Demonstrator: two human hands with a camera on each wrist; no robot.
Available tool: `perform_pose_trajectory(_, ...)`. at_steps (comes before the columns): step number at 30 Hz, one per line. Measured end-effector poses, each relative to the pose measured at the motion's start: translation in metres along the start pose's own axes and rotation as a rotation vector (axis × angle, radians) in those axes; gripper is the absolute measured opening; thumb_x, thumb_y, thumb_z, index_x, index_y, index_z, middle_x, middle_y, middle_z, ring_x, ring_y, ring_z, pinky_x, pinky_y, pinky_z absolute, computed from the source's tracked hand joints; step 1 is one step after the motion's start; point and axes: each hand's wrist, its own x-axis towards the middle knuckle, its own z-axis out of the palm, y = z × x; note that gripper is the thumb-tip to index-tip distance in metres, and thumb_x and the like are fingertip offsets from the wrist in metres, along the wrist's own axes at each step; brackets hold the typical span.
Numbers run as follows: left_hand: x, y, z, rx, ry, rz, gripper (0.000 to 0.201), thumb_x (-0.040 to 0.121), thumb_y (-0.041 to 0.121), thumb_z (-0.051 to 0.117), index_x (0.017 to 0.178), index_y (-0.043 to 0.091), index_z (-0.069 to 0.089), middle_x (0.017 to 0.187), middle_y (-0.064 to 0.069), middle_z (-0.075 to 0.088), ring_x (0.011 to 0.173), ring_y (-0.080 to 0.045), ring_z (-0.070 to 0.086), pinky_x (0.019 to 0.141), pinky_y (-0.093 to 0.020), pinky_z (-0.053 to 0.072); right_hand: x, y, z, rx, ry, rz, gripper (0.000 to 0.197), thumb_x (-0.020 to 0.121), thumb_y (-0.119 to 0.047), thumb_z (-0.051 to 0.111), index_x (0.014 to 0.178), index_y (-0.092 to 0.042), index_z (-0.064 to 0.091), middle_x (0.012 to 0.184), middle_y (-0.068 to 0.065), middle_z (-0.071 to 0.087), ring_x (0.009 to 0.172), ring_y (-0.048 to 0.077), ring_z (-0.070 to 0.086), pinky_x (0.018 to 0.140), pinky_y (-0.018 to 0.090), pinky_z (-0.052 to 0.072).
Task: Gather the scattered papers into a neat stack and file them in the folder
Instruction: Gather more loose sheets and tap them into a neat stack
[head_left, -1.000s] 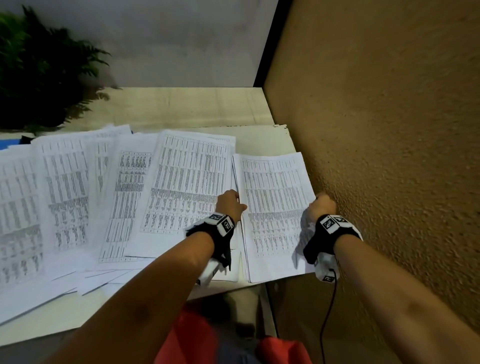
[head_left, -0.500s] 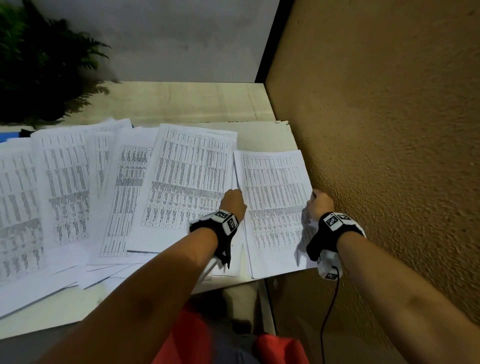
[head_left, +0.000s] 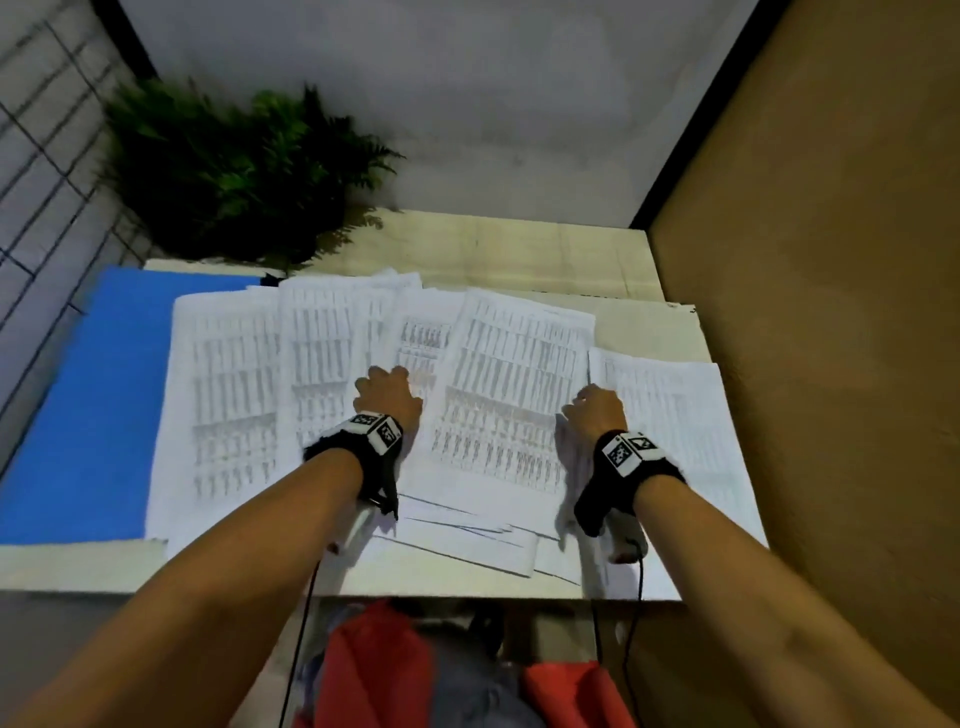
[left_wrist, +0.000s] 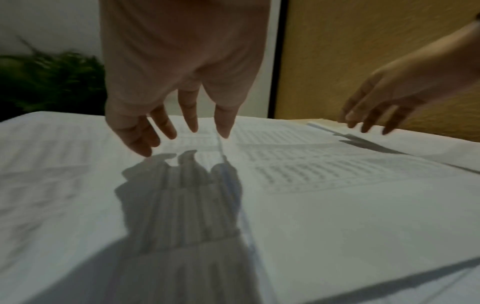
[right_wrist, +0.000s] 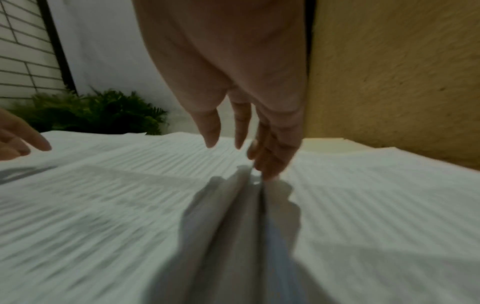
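Several white printed sheets (head_left: 509, 395) lie fanned and overlapping across the table, and one more sheet (head_left: 670, 426) lies apart at the right. A blue folder (head_left: 88, 405) lies flat at the left, partly under the papers. My left hand (head_left: 387, 384) hovers over the middle sheets with its fingers (left_wrist: 192, 123) spread and hanging loosely, holding nothing. My right hand (head_left: 595, 400) is at the seam between the large centre sheet and the right sheet. Its fingertips (right_wrist: 270, 172) touch the paper there, the fingers almost straight.
A pale wooden table (head_left: 519, 249) carries everything, and its near edge runs just in front of my body. A tan textured wall (head_left: 831, 312) stands close along the right side. A green fern (head_left: 234, 171) sits at the back left corner.
Both hands have let go of the right sheet's edges and moved left: the left onto the middle sheets, the right to that sheet's left edge. The view swung left, which brought the blue folder in.
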Motion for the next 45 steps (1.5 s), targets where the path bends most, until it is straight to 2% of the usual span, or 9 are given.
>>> perform_pose_trajectory(4,0.007,-0.032,-0.010,-0.035,-0.011,-0.074,0.058,0.087,0.029,0.055,0.135,0.005,0.032,0.138,-0.022,0.029,0.127,-0.039,0.030,0.100,-0.048,0.036,-0.009,-0.015,0.034,-0.073,0.014,0.282,0.064,0.088,-0.029,0.058,0.138,-0.004,0.028,0.145,0.022,0.023,0.131,0.040,0.031,0.104,0.047,0.034)
perform_pose_trajectory(8,0.018,-0.045,-0.010,-0.162,-0.027,-0.097,0.072,0.085,0.029,0.059,0.140,0.003,0.022,0.143,-0.024,0.026,0.130,-0.041,0.028,0.107,-0.049,0.031,-0.013,-0.029,0.047,0.184,0.045,0.360,0.084,0.088,-0.018,0.061,0.146,-0.002,0.002,0.152,0.024,0.015,0.135,0.037,0.031,0.107,0.043,0.033)
perform_pose_trajectory(12,0.027,-0.052,-0.011,-0.235,-0.033,-0.084,0.071,0.086,0.029,0.058,0.139,-0.002,0.023,0.142,-0.025,0.030,0.130,-0.040,0.031,0.107,-0.047,0.033,-0.013,-0.031,0.054,0.179,0.089,0.248,0.052,0.089,-0.015,0.058,0.132,0.005,0.036,0.131,0.022,0.051,0.115,0.034,0.054,0.088,0.035,0.047)
perform_pose_trajectory(17,0.031,-0.059,-0.012,-0.240,0.019,-0.122,0.062,0.083,0.030,0.061,0.130,-0.001,0.036,0.136,-0.023,0.030,0.124,-0.041,0.035,0.104,-0.047,0.036,-0.017,-0.033,0.055,0.229,0.166,0.124,0.031,0.096,-0.010,0.042,0.122,0.005,0.046,0.120,0.023,0.057,0.104,0.032,0.057,0.075,0.026,0.037)
perform_pose_trajectory(25,0.029,-0.063,-0.012,-0.610,-0.081,0.001,0.042,0.084,0.010,0.060,0.123,-0.002,0.051,0.126,-0.022,0.057,0.114,-0.035,0.055,0.094,-0.037,0.045,-0.022,-0.037,0.059,0.288,0.291,-0.059,0.049,0.092,-0.003,0.042,0.140,-0.009,0.037,0.127,0.009,0.049,0.108,0.022,0.053,0.086,0.023,0.037)
perform_pose_trajectory(28,0.027,-0.063,-0.004,-0.875,-0.162,0.042,0.051,0.078,0.026,0.069,0.123,0.008,0.053,0.123,-0.015,0.061,0.112,-0.030,0.058,0.101,-0.045,0.045,-0.022,-0.039,0.055,0.400,0.248,-0.052,0.048,0.091,-0.001,0.046,0.139,-0.010,0.039,0.124,0.007,0.054,0.108,0.021,0.054,0.083,0.018,0.040)
perform_pose_trajectory(31,0.023,-0.050,0.007,-0.846,-0.336,0.056,0.078,0.070,0.030,0.077,0.134,0.008,0.038,0.135,-0.004,0.049,0.122,-0.021,0.049,0.108,-0.037,0.036,-0.025,-0.040,0.056,0.440,0.151,-0.077,0.055,0.092,-0.004,0.046,0.144,-0.016,0.030,0.133,0.012,0.052,0.112,0.021,0.052,0.092,0.025,0.039)
perform_pose_trajectory(37,0.004,-0.034,0.003,-0.810,-0.284,0.133,0.046,0.082,0.006,0.063,0.125,0.000,0.046,0.116,-0.010,0.057,0.112,-0.028,0.054,0.097,-0.035,0.041,-0.024,-0.030,0.050,0.469,0.191,-0.019,0.068,0.089,-0.017,0.058,0.146,-0.018,0.022,0.141,0.014,0.045,0.127,0.031,0.046,0.100,0.032,0.037)
perform_pose_trajectory(45,-0.004,-0.030,-0.037,-1.026,-0.313,0.198,0.019,0.081,0.006,0.064,0.092,0.021,0.061,0.103,-0.010,0.066,0.111,-0.031,0.059,0.106,-0.048,0.040,-0.037,-0.057,0.005,0.953,0.066,-0.064,0.037,0.084,0.007,0.058,0.120,0.008,0.050,0.092,0.009,0.063,0.086,0.021,0.062,0.096,0.037,0.049)
